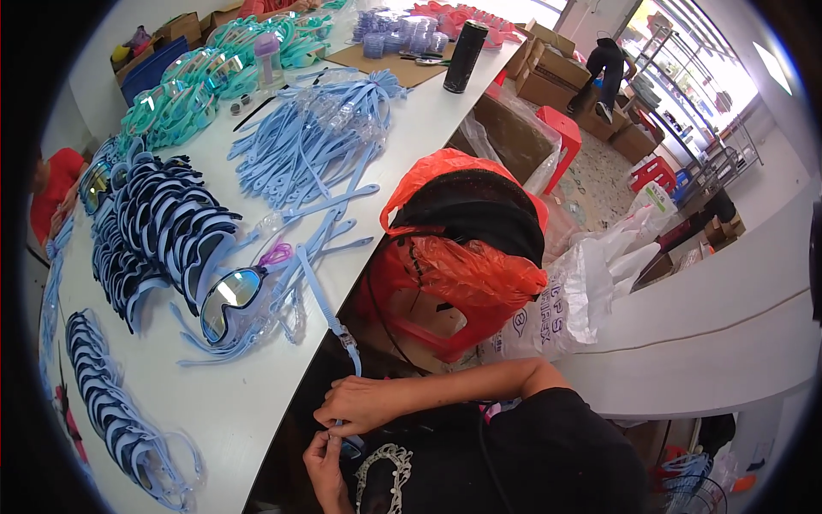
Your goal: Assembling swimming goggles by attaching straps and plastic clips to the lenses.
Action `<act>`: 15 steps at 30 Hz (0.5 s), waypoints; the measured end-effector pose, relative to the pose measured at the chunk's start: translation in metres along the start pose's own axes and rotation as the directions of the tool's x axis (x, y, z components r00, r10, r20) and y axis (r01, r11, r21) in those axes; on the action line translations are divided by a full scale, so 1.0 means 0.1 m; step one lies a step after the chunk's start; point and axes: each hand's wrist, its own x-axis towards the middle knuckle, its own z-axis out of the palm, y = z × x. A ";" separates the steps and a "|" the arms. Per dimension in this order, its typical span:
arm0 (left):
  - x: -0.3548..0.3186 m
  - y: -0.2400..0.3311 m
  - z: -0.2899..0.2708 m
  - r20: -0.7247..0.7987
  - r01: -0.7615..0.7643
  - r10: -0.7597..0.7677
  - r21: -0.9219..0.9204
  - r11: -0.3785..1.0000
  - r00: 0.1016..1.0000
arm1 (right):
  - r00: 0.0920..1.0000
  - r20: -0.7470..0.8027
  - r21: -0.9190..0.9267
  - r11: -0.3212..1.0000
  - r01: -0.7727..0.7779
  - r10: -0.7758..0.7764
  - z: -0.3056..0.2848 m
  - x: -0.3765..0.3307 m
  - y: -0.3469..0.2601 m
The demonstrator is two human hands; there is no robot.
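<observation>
Close to my body, past the table's edge, my right hand [358, 406] is closed around a light blue goggle strap [317, 283]. The strap runs up from the fist through a clear buckle [346, 338] onto the table. Just below, my left hand [325, 469] pinches close to the strap's lower end, by a small dark-and-blue goggle part [351, 446], mostly hidden by the fingers. Swim goggles with a mirrored lens [231, 300] lie on the table, among loose straps.
Stacked blue goggle frames [175, 227] cover the table's left. Beyond lie a bundle of blue straps [312, 133], green goggles [184, 103] and a black can [467, 56]. A red stool [454, 338] with an orange bag [471, 265] stands right; another person [606, 64] bends over boxes.
</observation>
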 end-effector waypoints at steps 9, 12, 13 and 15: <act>0.08 0.16 0.04 0.122 -0.068 0.059 0.075 0.995 0.991 | 0.999 -0.021 -0.106 0.994 0.034 -0.037 -0.08 0.02 0.00; 0.03 0.07 0.01 0.077 -0.029 0.027 0.032 0.999 0.997 | 0.997 -0.054 -0.152 0.988 0.039 -0.048 0.03 0.04 -0.02; 0.03 0.08 0.03 0.078 -0.019 0.020 -0.007 1.000 0.997 | 0.994 -0.087 -0.255 0.966 0.046 -0.070 0.09 0.05 -0.03; -0.02 -0.09 0.04 0.017 0.010 -0.011 0.030 1.000 1.000 | 0.988 -0.119 -0.357 0.933 0.048 -0.097 0.23 0.06 -0.05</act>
